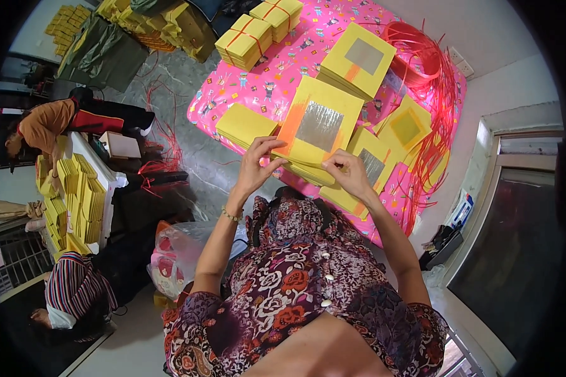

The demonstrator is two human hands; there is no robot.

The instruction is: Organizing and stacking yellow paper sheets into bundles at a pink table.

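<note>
A stack of yellow joss paper (299,98) lies at the near edge of the pink table; its top sheet has a silver foil square (321,127) and an orange stripe. At the sheet's near left corner is my left hand (258,164), fingers on top and thumb at the edge, closed on the paper. My right hand (348,173) pinches the near edge toward the right. Fingertip contact is partly hidden. Beside the stack lie a plain yellow paper pile (245,127) on the left and another foil-marked pile (377,157) on the right.
Behind stands a taller foil-marked pile (358,53), with red plastic strapping (415,56) to its right. Tied yellow bundles (245,39) sit at the table's far left. Two people work at left around a white table (110,188) piled with yellow paper. A clear plastic bag (170,251) is near my left elbow.
</note>
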